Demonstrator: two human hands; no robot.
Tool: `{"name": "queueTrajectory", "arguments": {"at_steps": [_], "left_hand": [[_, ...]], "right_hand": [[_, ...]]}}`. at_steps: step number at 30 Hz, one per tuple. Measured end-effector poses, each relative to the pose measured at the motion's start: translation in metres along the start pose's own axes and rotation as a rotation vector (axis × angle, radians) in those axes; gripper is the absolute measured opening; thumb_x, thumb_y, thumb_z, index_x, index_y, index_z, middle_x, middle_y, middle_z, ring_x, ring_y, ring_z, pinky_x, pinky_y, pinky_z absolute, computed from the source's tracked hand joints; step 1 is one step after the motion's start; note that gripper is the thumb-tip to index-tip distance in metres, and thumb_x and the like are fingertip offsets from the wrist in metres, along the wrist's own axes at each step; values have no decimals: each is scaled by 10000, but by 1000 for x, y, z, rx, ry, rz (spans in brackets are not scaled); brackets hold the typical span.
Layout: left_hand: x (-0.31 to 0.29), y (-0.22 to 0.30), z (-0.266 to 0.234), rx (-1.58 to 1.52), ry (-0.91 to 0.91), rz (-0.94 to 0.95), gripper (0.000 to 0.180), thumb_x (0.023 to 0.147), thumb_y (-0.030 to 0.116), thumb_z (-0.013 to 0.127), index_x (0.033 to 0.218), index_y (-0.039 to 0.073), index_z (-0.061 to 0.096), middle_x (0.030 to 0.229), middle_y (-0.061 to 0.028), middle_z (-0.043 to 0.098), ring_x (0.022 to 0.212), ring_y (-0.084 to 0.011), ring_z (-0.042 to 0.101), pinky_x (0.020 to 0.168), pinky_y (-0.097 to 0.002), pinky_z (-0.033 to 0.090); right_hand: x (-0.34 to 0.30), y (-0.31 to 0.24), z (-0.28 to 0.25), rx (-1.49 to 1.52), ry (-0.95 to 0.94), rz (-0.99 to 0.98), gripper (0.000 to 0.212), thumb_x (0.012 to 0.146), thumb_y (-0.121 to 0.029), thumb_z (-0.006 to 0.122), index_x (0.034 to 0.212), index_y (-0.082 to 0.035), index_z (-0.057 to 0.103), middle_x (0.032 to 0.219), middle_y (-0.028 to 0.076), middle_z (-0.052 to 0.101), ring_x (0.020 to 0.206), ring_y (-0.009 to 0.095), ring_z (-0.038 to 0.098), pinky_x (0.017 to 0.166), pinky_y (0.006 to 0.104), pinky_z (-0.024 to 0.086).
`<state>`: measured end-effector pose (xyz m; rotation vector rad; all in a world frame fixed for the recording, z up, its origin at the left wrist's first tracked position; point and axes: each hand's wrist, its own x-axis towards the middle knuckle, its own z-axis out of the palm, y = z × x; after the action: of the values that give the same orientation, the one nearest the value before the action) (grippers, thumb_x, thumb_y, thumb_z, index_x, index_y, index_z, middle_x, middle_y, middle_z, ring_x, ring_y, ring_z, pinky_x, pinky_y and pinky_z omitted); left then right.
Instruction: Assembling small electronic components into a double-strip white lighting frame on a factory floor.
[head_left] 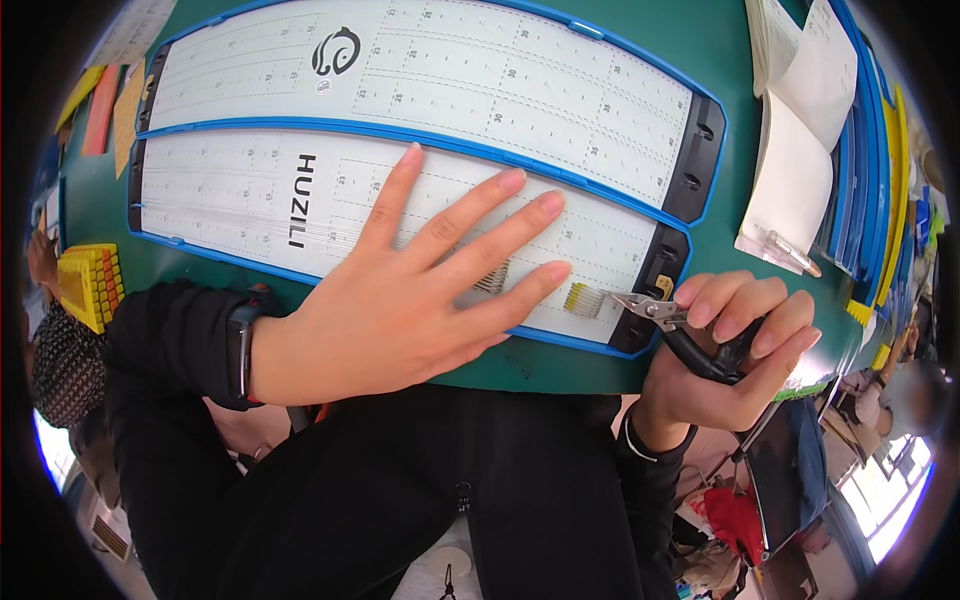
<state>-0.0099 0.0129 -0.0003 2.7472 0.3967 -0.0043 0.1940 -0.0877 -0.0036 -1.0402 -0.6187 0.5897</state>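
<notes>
A long, flat case (600, 255) with blue rims, white printed panels and black ends lies unfolded on the table. My left hand (390, 290) rests palm down over its near panel, fingers spread and holding nothing. My right hand (745, 325) is wrapped round the black handles of small pliers (693, 345). The pliers' pointed jaws lie over the near panel's right end, beside a row of small yellow-green strips (583, 300). A thin coiled metal piece (492, 279) shows partly between my left fingers. Fine lines run along the panel to the left of my hand.
The table has a green top (560, 365). An open notebook (790, 170) with a pen (795, 253) lies to the right, beside blue and yellow stacked trays (880, 200). A yellow brick-like block (90, 285) is at the left, near another person's hand (42, 262).
</notes>
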Motion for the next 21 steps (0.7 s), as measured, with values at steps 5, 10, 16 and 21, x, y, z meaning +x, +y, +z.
{"name": "queueTrajectory", "arguments": {"at_steps": [5,10,16,21], "left_hand": [[1,1,-5,-28,-36,-9,745,693,266,747,1390,245,486,1530,-123,326,1416,-345,295,1098,-674,157],[0,0,-5,-42,-46,-11,743,699,268,745,1393,248,482,1535,-125,315,1420,-349,287,1099,-673,156],[0,0,-5,-47,-48,-10,743,704,268,742,1398,249,477,1536,-131,311,1422,-351,281,1102,-671,152],[0,1,-4,-32,-37,-14,745,713,266,735,1408,247,468,1536,-133,313,1422,-354,281,1108,-665,143]], "right_hand": [[1,-1,1,-18,-23,-10,373,1057,-364,197,806,-125,336,637,67,414,515,216,496,546,385,511],[-1,-1,2,-38,-12,-22,376,1057,-369,195,807,-126,334,634,67,412,516,217,497,555,385,513],[-1,0,1,-42,-4,-13,379,1057,-370,190,806,-126,333,630,68,411,517,221,500,563,389,518],[-1,0,1,-47,-11,5,382,1057,-371,186,805,-125,332,626,71,411,517,224,505,570,397,522]]}}
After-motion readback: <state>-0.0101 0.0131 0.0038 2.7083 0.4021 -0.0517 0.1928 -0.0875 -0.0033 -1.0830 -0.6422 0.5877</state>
